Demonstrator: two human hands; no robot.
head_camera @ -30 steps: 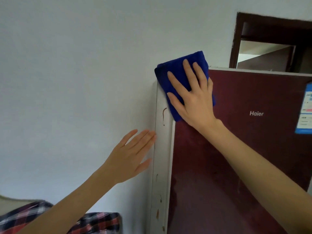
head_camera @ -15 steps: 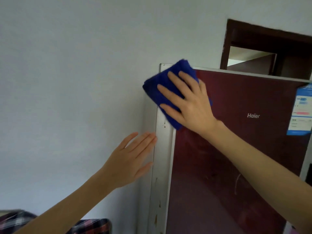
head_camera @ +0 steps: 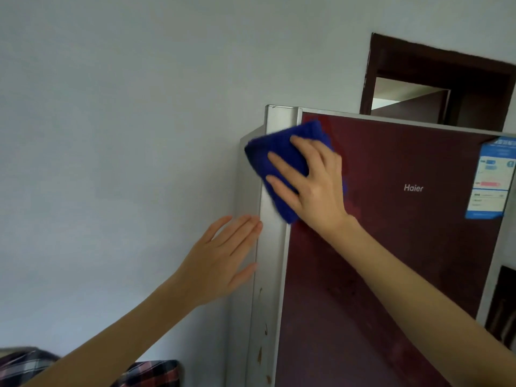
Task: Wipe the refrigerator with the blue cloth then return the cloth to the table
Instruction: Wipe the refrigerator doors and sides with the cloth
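While one right hand (head_camera: 312, 185) presses one blue cloth (head_camera: 279, 160), one refrigerator (head_camera: 391, 247) stands.

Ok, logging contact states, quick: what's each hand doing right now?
Left hand: open, holding nothing, flat beside the refrigerator edge.
Right hand: open, pressing the blue cloth against it.

Plaid fabric (head_camera: 148, 374) bottom left; support unseen.

Close head view, facing refrigerator (head_camera: 391, 247)
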